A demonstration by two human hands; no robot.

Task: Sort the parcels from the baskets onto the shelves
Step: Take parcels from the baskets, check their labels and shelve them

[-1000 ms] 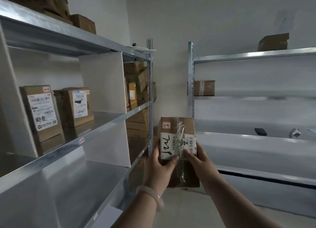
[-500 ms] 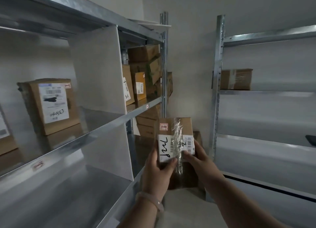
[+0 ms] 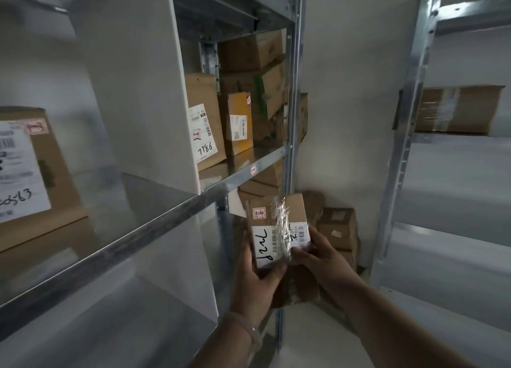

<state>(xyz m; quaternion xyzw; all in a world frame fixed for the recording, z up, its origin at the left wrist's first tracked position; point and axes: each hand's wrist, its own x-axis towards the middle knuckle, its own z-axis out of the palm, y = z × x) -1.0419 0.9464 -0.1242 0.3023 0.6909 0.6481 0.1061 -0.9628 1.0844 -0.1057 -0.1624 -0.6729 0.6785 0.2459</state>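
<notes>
Fingers point(image 3: 272, 271) of the left hand point(image 3: 255, 280) and right hand point(image 3: 325, 260) curl round the parcel point(image 3: 287, 210). The left shelving unit point(image 3: 166, 218) stands just beside it, with boxes point(image 3: 206, 124) on its middle shelf. Both forearms reach forward and upward, holding the parcel upright in mid-air, thumbs on its front by the white label point(image 3: 264, 243).

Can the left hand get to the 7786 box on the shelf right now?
Probably not yet: the left hand and right hand both grip the held parcel. The 7786 box itself stands near the open front of the shelf, with nothing before it.
</notes>
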